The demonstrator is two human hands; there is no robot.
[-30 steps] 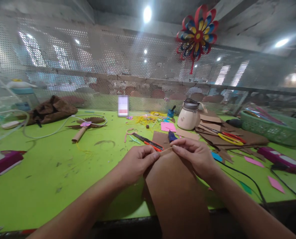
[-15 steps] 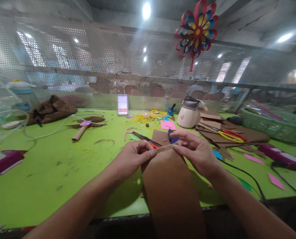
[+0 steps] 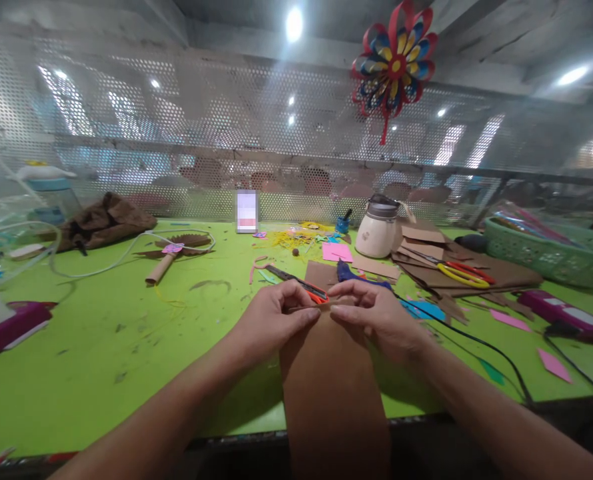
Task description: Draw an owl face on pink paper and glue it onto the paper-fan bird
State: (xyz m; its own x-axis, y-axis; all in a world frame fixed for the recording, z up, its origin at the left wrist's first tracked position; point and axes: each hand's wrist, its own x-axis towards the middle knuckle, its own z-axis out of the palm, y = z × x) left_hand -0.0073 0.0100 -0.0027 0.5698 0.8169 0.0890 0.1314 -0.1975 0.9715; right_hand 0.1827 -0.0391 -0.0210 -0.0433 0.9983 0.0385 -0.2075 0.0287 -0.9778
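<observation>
A long strip of brown paper hangs from my fingers over the table's front edge. My left hand pinches its top edge between thumb and fingers. Close beside it, my right hand pinches the same edge, which looks folded over there. Just beyond my fingertips lie red-handled scissors, partly hidden by my left hand. A blue glue gun with a black cord rests behind my right hand, next to a flat brown piece.
Yellow-and-red-handled scissors lie on brown sheets at right. Behind stand a cream jar and a green basket. Purple power strips lie at both sides. A brown paper flower lies left. A phone stands upright behind.
My right hand has moved left along the paper's top edge, closer to my left hand, and its raised fingers have come down. The paper has shifted slightly left.
</observation>
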